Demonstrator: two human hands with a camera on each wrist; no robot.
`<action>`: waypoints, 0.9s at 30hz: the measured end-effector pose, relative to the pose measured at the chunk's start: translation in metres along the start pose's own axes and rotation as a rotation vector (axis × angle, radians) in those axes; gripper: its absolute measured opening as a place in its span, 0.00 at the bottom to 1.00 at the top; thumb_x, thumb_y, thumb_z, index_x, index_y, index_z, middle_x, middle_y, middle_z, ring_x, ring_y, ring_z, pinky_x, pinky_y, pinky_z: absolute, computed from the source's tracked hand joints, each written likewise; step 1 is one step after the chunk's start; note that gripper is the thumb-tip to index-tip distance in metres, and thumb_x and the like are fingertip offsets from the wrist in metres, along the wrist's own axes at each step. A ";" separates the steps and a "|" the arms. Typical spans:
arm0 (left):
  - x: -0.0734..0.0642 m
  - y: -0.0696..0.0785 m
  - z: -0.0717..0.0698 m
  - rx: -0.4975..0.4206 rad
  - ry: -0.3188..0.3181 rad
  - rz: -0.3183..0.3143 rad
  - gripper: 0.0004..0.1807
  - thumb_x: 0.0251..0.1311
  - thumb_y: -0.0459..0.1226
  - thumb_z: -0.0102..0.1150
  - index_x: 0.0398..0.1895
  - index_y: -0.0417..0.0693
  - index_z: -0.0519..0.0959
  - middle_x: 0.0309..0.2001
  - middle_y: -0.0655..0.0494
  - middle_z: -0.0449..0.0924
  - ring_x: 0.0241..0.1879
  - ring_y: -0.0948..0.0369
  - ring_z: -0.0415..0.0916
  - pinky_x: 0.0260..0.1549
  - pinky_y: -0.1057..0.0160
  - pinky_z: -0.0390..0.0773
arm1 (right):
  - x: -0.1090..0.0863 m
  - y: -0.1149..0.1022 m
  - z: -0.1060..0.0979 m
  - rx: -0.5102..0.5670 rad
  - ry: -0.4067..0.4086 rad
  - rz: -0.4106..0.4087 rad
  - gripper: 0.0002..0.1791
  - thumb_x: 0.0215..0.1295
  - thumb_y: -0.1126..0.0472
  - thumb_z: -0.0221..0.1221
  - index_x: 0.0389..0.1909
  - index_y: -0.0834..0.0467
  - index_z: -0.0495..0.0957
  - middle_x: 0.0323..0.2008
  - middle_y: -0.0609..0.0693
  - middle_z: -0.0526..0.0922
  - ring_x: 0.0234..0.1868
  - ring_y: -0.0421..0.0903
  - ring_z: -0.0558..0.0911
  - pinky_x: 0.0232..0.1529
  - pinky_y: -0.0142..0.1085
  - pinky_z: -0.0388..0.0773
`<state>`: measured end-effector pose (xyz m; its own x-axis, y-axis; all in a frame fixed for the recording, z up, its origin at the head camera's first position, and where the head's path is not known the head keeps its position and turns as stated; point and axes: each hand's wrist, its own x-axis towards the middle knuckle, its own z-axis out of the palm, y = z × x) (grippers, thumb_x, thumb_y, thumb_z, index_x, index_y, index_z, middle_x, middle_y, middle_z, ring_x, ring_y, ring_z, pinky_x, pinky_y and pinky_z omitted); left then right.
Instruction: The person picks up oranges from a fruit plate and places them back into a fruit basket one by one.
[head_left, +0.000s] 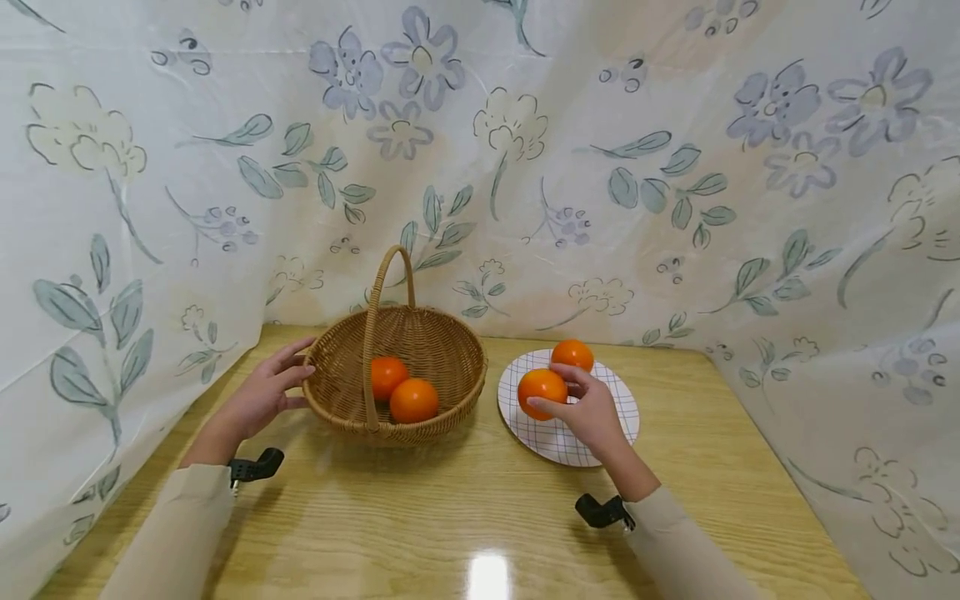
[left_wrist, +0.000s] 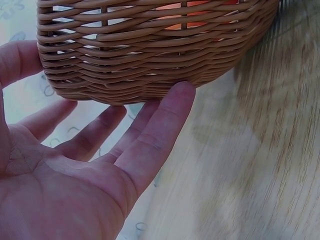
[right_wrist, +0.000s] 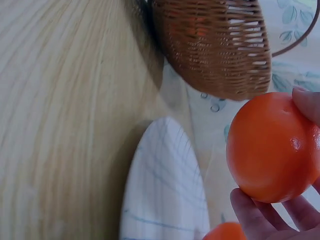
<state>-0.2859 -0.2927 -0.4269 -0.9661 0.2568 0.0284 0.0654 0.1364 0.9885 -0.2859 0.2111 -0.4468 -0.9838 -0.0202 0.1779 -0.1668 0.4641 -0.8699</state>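
My right hand (head_left: 596, 412) grips a glossy orange (head_left: 542, 394) between thumb and fingers, raised over the plate in the right wrist view. A second orange (head_left: 573, 355) rests on the far part of the white checked plate (head_left: 525, 433). My left hand (head_left: 264, 395) touches the left side of a brown wicker basket (head_left: 457, 367), its fingers (left_wrist: 155, 135) extended against the woven wall. Inside the basket lie two more oranges, one in front (head_left: 414, 401) and the other partly behind the arched handle (head_left: 371, 350).
Basket and plate stand side by side on a pale wooden table (head_left: 405, 517), the plate to the right. A floral cloth (head_left: 540, 167) hangs along the table's back and both sides. Black wrist cameras (head_left: 257, 465) are strapped near both sleeve cuffs.
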 end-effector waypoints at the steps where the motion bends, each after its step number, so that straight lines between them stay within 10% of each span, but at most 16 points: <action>1: 0.000 0.000 0.000 0.000 0.001 -0.002 0.38 0.81 0.43 0.46 0.84 0.49 0.42 0.76 0.29 0.49 0.55 0.63 0.77 0.46 0.58 0.87 | 0.000 -0.003 0.000 0.002 -0.005 -0.005 0.38 0.52 0.44 0.78 0.64 0.49 0.79 0.57 0.55 0.83 0.54 0.54 0.84 0.52 0.44 0.85; 27: 0.008 0.001 -0.003 -0.008 -0.003 -0.013 0.38 0.80 0.44 0.47 0.84 0.49 0.43 0.76 0.29 0.49 0.56 0.63 0.77 0.47 0.57 0.86 | 0.029 -0.076 0.020 0.152 -0.130 -0.055 0.39 0.50 0.46 0.79 0.65 0.49 0.79 0.59 0.49 0.82 0.55 0.51 0.83 0.47 0.39 0.85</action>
<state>-0.2940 -0.2939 -0.4256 -0.9661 0.2576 0.0157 0.0514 0.1324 0.9899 -0.3028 0.1574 -0.3850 -0.9715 -0.1605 0.1746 -0.2186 0.3204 -0.9217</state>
